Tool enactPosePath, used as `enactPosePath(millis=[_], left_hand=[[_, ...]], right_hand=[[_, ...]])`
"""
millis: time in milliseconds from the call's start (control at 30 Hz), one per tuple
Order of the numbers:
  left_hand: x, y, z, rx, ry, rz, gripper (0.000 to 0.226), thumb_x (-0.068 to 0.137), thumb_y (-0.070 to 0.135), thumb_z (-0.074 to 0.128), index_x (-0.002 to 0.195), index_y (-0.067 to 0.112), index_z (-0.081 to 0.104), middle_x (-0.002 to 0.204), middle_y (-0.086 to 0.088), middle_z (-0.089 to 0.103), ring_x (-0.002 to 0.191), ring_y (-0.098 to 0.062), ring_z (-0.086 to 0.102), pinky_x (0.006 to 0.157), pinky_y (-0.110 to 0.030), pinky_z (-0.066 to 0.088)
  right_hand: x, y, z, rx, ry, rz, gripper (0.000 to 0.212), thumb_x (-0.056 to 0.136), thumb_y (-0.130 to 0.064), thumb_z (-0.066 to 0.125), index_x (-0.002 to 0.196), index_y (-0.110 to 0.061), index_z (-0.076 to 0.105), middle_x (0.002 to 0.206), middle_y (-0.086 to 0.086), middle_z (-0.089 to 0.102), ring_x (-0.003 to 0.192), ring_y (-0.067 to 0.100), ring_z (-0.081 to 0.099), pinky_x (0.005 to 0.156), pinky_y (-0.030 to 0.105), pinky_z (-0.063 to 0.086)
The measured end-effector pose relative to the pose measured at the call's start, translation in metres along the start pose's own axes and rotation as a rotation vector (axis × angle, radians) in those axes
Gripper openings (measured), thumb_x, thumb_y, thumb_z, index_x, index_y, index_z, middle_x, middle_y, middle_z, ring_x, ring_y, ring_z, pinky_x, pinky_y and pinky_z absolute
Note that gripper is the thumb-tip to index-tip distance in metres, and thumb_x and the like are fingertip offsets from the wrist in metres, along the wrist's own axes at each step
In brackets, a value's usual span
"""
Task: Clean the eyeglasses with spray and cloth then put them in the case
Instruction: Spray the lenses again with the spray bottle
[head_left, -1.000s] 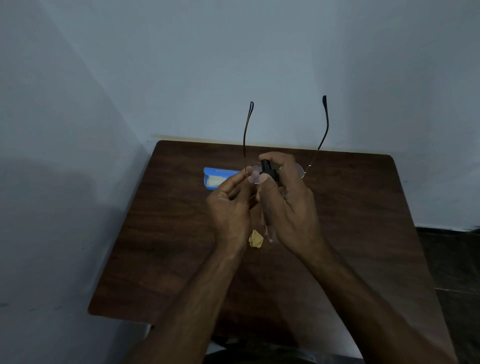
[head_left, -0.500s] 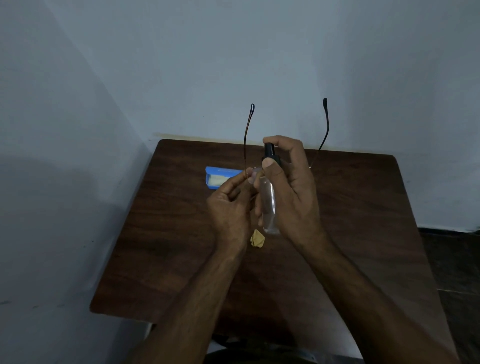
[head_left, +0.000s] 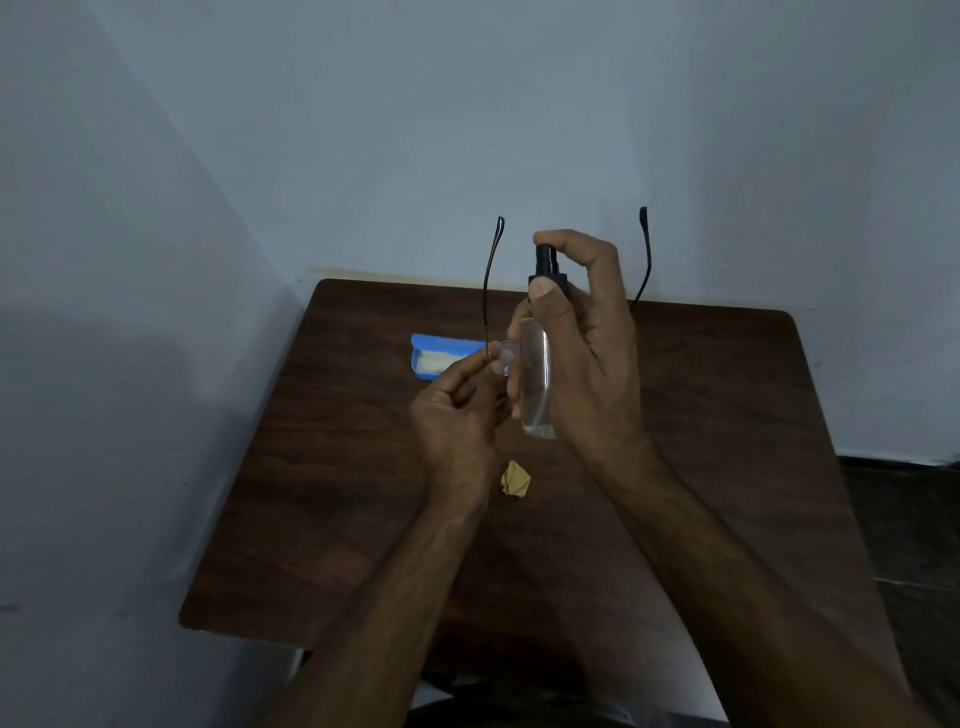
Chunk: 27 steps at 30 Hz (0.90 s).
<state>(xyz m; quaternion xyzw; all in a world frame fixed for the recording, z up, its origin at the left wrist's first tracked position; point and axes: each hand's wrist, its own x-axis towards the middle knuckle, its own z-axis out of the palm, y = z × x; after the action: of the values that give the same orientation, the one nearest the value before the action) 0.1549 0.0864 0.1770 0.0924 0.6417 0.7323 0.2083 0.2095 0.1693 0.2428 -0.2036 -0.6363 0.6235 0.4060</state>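
Observation:
My left hand (head_left: 457, 415) pinches the thin-framed eyeglasses (head_left: 501, 357) at the left lens, with both temple arms pointing up and away toward the wall. My right hand (head_left: 587, 358) grips a clear spray bottle (head_left: 536, 384) with a black pump top, held upright right beside the glasses, index finger resting on the pump. The right lens is hidden behind the bottle and hand. A crumpled yellow cloth (head_left: 515, 479) lies on the dark wooden table (head_left: 322, 509) below my hands. An open blue glasses case (head_left: 441, 358) sits on the table behind my left hand.
The table stands in a corner, with pale walls at the left and at the back. A dark floor (head_left: 914, 519) shows past the table's right edge.
My right hand has raised the spray bottle upright in front of the glasses, and its finger now sits on the pump. The left hand and glasses stayed nearly still.

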Motion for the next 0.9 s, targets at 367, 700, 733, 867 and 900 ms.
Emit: enactPosePath(millis=[367, 700, 733, 867, 900], left_hand=[[0.023, 0.021, -0.02, -0.212, 0.08, -0.087, 0.02, 0.097, 0.003, 0.069, 0.114, 0.009, 0.076, 0.118, -0.017, 0.078, 0.095, -0.025, 0.08, 0.078, -0.028, 0.065], [0.028, 0.03, -0.023, -0.229, 0.061, -0.09, 0.027, 0.097, 0.007, 0.069, 0.124, 0.005, 0.072, 0.117, -0.015, 0.079, 0.105, -0.025, 0.079, 0.078, -0.027, 0.066], [0.028, 0.03, -0.023, -0.233, 0.055, -0.09, 0.028, 0.097, 0.007, 0.069, 0.124, 0.004, 0.072, 0.118, -0.015, 0.078, 0.106, -0.024, 0.079, 0.077, -0.027, 0.065], [0.026, 0.03, -0.022, -0.232, 0.047, -0.097, 0.028, 0.098, 0.008, 0.068, 0.124, 0.003, 0.072, 0.119, -0.015, 0.078, 0.106, -0.025, 0.078, 0.076, -0.025, 0.065], [0.026, 0.03, -0.022, -0.232, 0.047, -0.099, 0.028, 0.098, 0.008, 0.068, 0.125, 0.003, 0.072, 0.118, -0.015, 0.078, 0.106, -0.025, 0.078, 0.076, -0.025, 0.065]], right_hand=[[-0.019, 0.019, -0.042, -0.328, 0.114, -0.13, 0.036, 0.112, -0.017, 0.046, 0.148, -0.015, 0.044, 0.072, 0.008, 0.06, 0.046, 0.024, 0.059, 0.042, 0.046, 0.051], [-0.019, 0.072, -0.051, -0.538, 0.072, -0.106, 0.044, 0.109, -0.046, 0.042, 0.15, -0.032, 0.042, 0.114, 0.012, 0.069, 0.089, 0.031, 0.072, 0.075, 0.049, 0.062], [-0.018, 0.073, -0.051, -0.542, 0.076, -0.106, 0.044, 0.109, -0.045, 0.043, 0.15, -0.031, 0.042, 0.112, 0.011, 0.069, 0.088, 0.03, 0.071, 0.075, 0.049, 0.062], [-0.015, 0.077, -0.049, -0.537, 0.088, -0.103, 0.042, 0.109, -0.042, 0.044, 0.148, -0.027, 0.044, 0.105, 0.011, 0.069, 0.082, 0.025, 0.069, 0.072, 0.048, 0.062], [-0.014, 0.076, -0.049, -0.525, 0.088, -0.1, 0.041, 0.11, -0.042, 0.044, 0.148, -0.026, 0.044, 0.104, 0.012, 0.069, 0.082, 0.027, 0.07, 0.072, 0.045, 0.061]])
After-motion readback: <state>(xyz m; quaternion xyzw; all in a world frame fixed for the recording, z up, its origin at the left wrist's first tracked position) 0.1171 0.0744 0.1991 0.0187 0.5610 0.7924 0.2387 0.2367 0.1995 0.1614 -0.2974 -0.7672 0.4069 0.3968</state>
